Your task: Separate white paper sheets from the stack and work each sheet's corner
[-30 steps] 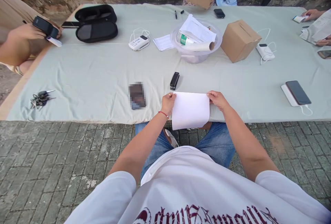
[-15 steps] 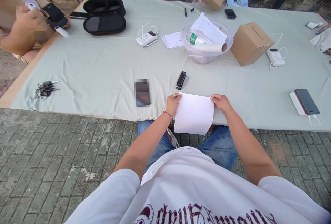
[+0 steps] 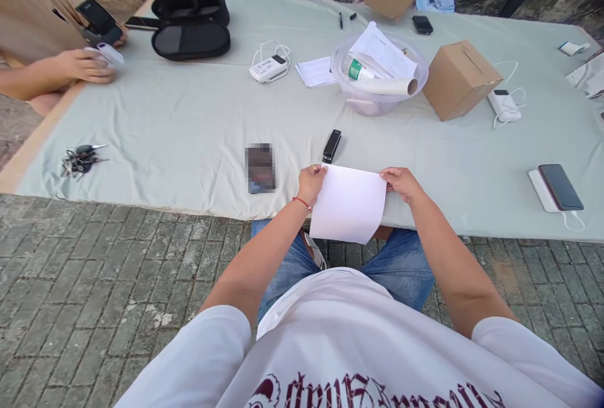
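Observation:
A blank white sheet of paper (image 3: 348,205) is stretched between my two hands at the table's near edge, its lower part hanging over my lap. My left hand (image 3: 312,184) pinches its upper left corner, a red bracelet on the wrist. At the upper right corner, my right hand (image 3: 400,183) pinches the sheet between thumb and fingers. Just beyond the paper's top left lies a black stapler (image 3: 332,146). A dark rectangular item with its surface blurred out (image 3: 260,168) rests left of my left hand.
A clear plastic basin (image 3: 377,103) with papers and a roll stands beyond, beside a cardboard box (image 3: 460,81). Keys (image 3: 81,160) lie at left, an open black case (image 3: 191,31) behind, a phone (image 3: 560,186) on a white power bank at right. Other people sit at the left and far sides.
The sheet and both my hands have shifted slightly left, the right corner tilting lower. At the left, another person's raised hand has come down to the table edge.

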A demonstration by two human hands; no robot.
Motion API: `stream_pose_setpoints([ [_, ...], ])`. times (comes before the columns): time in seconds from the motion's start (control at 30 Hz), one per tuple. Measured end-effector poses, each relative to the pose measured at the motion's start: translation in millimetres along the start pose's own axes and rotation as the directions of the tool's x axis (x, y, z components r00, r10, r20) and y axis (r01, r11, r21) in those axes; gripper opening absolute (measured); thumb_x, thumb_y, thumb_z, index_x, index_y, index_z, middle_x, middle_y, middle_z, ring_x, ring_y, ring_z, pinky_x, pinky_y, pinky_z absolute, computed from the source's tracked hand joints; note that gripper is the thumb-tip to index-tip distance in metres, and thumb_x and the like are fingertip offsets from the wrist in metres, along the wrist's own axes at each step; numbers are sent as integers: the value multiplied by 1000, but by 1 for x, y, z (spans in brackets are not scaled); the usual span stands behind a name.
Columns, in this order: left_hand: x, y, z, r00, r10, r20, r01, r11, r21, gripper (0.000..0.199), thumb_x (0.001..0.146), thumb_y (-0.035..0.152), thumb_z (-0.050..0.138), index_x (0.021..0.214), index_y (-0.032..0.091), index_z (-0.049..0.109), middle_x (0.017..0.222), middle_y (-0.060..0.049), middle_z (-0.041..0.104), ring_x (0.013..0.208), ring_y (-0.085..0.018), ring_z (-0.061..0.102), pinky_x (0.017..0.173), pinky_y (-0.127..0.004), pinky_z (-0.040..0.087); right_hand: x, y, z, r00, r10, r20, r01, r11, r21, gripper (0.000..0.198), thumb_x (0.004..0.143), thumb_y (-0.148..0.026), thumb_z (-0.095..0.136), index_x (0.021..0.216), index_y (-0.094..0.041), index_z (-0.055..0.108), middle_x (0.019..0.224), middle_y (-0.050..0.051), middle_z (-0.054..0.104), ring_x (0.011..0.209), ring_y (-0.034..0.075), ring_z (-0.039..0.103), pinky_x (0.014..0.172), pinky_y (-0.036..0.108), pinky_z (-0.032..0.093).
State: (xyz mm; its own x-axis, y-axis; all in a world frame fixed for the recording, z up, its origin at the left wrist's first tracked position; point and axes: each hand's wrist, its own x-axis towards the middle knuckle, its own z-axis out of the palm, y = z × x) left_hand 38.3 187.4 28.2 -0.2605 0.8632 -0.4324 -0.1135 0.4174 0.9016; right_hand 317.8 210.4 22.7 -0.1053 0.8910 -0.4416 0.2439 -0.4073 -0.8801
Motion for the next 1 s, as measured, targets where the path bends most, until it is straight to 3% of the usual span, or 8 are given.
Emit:
stream_pose_setpoints([
  [0.27, 10, -6, -18, 1000, -1, -14, 1, 998, 65, 14, 78, 28, 64, 72, 16, 59, 62, 3, 50, 57, -10, 41, 57, -24, 34, 15, -8, 20, 1000, 23, 10, -22, 990, -139, 20, 74, -36, 72, 84, -18, 72, 92, 7, 73, 83, 18, 66, 71, 30, 56],
  [0.63, 12, -8, -17, 999, 9, 35, -13, 993, 116, 18, 81, 30, 62, 69, 17, 56, 64, 4, 47, 61, -10, 40, 60, -24, 33, 11, -15, 15, 992, -1, 122, 45, 934, -356, 31, 73, -46, 69, 88, -20, 76, 85, 3, 73, 73, 16, 62, 65, 27, 47],
  [0.87, 17, -6, -16, 1000, -21, 14, 18, 980, 199, 17, 80, 28, 62, 68, 17, 56, 61, 4, 44, 59, -10, 37, 60, -25, 32, 17, -7, 16, 995, 10, 101, 32, 917, -398, 30, 74, -45, 66, 85, -19, 75, 81, 3, 72, 72, 16, 61, 63, 26, 46],
  [1.0, 18, -6, -16, 999, -33, 17, 30, 983, 180, 17, 79, 27, 63, 68, 17, 56, 61, 4, 44, 59, -10, 38, 60, -25, 32, 20, -13, 17, 992, 9, 126, 57, 859, -509, 29, 76, -45, 63, 83, -20, 75, 83, 3, 73, 75, 19, 63, 63, 28, 46],
])
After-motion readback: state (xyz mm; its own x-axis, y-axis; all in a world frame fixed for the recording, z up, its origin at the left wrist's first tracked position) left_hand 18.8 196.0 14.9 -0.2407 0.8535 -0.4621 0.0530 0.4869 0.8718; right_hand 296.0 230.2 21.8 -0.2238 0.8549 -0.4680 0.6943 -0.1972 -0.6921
